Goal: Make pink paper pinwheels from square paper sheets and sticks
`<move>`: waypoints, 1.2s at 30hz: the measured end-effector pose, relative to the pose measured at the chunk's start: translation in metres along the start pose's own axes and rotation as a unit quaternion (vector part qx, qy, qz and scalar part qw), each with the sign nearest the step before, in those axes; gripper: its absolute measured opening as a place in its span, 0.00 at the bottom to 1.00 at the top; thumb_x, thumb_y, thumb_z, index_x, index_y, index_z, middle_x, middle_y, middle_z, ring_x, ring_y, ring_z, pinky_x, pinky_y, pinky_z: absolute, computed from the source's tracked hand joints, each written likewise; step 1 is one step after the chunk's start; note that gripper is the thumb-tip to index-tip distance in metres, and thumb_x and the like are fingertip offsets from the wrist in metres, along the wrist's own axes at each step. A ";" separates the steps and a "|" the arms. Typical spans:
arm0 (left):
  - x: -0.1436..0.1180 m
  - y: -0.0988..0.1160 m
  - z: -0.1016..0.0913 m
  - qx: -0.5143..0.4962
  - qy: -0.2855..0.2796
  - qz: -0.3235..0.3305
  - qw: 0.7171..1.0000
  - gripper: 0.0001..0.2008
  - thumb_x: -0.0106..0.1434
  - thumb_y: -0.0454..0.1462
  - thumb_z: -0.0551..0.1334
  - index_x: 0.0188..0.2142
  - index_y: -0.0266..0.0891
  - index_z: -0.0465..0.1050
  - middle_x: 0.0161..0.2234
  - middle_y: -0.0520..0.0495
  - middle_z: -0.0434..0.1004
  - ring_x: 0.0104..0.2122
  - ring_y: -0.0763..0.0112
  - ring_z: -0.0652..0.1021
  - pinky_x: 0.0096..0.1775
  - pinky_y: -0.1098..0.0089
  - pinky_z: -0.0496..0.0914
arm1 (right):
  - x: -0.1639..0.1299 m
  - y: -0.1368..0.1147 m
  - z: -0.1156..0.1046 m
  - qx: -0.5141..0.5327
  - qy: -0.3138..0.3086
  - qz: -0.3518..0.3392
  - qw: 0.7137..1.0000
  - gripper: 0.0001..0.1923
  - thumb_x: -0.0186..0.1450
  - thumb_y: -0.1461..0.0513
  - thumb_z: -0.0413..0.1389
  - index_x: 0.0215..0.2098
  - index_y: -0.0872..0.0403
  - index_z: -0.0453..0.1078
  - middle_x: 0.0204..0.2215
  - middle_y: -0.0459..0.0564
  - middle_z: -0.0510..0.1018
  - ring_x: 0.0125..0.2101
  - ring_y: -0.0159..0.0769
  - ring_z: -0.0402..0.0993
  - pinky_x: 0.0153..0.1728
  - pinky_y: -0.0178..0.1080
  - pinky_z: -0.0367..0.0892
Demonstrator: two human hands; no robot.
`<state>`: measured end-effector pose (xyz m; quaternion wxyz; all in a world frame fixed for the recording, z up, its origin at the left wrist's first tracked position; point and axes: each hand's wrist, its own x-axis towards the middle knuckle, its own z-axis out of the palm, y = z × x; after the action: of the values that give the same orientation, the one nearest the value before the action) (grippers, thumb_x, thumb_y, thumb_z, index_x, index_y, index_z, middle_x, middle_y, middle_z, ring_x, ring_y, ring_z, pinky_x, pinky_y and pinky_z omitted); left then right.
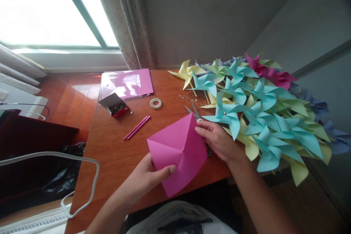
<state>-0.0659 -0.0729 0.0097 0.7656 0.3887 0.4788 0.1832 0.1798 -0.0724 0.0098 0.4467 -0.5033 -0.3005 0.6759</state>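
Note:
A square of pink paper [175, 153] with crease lines meeting at its middle is held between my two hands above the table's front. My left hand [153, 173] grips its lower left edge, thumb on top and fingers underneath. My right hand [215, 135] pinches the upper right edge near the corner. Partly hidden behind the paper and my right hand lie scissors [196, 111], blades spread. Two pink sticks [137, 128] rest on the table to the left. Beyond them are a roll of tape [155, 103] and an opened small box [116, 106] with metal bits inside.
Many finished paper pinwheels [263, 117] in turquoise, yellow, green, purple and pink are heaped along the table's right side. Pink sheets in a clear sleeve [126, 83] lie at the back left. Tiny scraps [189, 99] are scattered near the scissors. A white cable [93, 161] loops at the left edge.

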 end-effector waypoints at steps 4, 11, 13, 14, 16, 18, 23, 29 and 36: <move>0.000 -0.001 -0.001 0.000 -0.007 0.002 1.000 0.23 0.50 0.44 0.76 0.43 0.36 0.76 0.38 0.42 0.84 0.33 0.62 0.81 0.33 0.70 0.73 | 0.002 0.001 -0.005 -0.037 0.029 -0.033 0.998 0.14 0.63 0.56 0.64 0.46 0.51 0.78 0.38 0.48 0.85 0.34 0.37 0.80 0.36 0.36 0.73; 0.003 0.004 0.000 0.042 -0.052 0.025 0.997 0.17 0.53 0.47 0.74 0.29 0.34 0.78 0.22 0.48 0.77 0.21 0.73 0.72 0.24 0.74 0.65 | 0.000 -0.004 -0.017 -0.229 0.109 -0.114 0.961 0.15 0.67 0.54 0.58 0.49 0.53 0.76 0.44 0.53 0.83 0.42 0.42 0.80 0.44 0.43 0.75; 0.004 0.004 -0.001 0.033 -0.027 0.049 0.998 0.16 0.53 0.46 0.74 0.27 0.35 0.77 0.20 0.49 0.75 0.20 0.74 0.70 0.24 0.74 0.63 | -0.006 -0.003 -0.021 -0.330 0.152 -0.142 0.921 0.15 0.68 0.56 0.57 0.49 0.53 0.75 0.43 0.54 0.83 0.41 0.42 0.81 0.43 0.44 0.75; 0.005 0.003 -0.002 0.027 -0.011 0.058 0.998 0.16 0.53 0.46 0.74 0.25 0.35 0.76 0.19 0.50 0.74 0.20 0.74 0.69 0.24 0.75 0.62 | -0.010 -0.002 -0.023 -0.387 0.173 -0.152 0.893 0.14 0.68 0.57 0.57 0.49 0.54 0.75 0.42 0.55 0.83 0.40 0.43 0.81 0.42 0.44 0.76; 0.007 0.000 -0.005 0.012 0.018 0.071 0.997 0.18 0.53 0.47 0.73 0.22 0.36 0.74 0.17 0.51 0.72 0.20 0.75 0.68 0.24 0.75 0.60 | -0.018 0.003 -0.024 -0.510 0.199 -0.156 0.822 0.12 0.67 0.59 0.56 0.47 0.54 0.75 0.40 0.55 0.82 0.37 0.44 0.80 0.40 0.46 0.76; 0.010 -0.003 -0.007 -0.005 0.041 0.078 0.996 0.19 0.54 0.47 0.73 0.21 0.36 0.72 0.16 0.51 0.70 0.20 0.76 0.67 0.24 0.76 0.60 | -0.025 0.010 -0.022 -0.609 0.212 -0.146 0.750 0.12 0.66 0.60 0.58 0.47 0.55 0.74 0.40 0.57 0.81 0.39 0.48 0.79 0.41 0.48 0.75; 0.016 -0.004 -0.008 -0.057 0.054 0.080 0.994 0.15 0.54 0.43 0.74 0.23 0.36 0.75 0.19 0.52 0.73 0.21 0.77 0.67 0.24 0.76 0.60 | -0.031 0.022 -0.012 -0.708 0.252 -0.118 0.649 0.21 0.63 0.57 0.64 0.50 0.60 0.72 0.43 0.61 0.78 0.43 0.54 0.77 0.44 0.50 0.73; 0.017 0.001 -0.003 -0.078 0.055 0.092 0.991 0.12 0.52 0.41 0.75 0.25 0.36 0.78 0.21 0.51 0.75 0.22 0.76 0.69 0.25 0.76 0.64 | -0.028 0.019 -0.010 -0.739 0.250 -0.065 0.622 0.18 0.64 0.53 0.63 0.43 0.58 0.73 0.39 0.60 0.78 0.43 0.55 0.75 0.44 0.50 0.72; 0.018 0.005 0.001 -0.098 0.051 0.119 0.987 0.11 0.54 0.40 0.75 0.27 0.36 0.78 0.21 0.51 0.76 0.22 0.77 0.70 0.26 0.77 0.65 | -0.026 0.021 -0.011 -0.749 0.244 -0.038 0.614 0.14 0.63 0.55 0.62 0.40 0.58 0.73 0.38 0.60 0.77 0.44 0.56 0.75 0.44 0.49 0.70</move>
<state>-0.0562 -0.0585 0.0029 0.7475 0.3563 0.4467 0.3388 0.1869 -0.1049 -0.0010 -0.0035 -0.7973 -0.6015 0.0501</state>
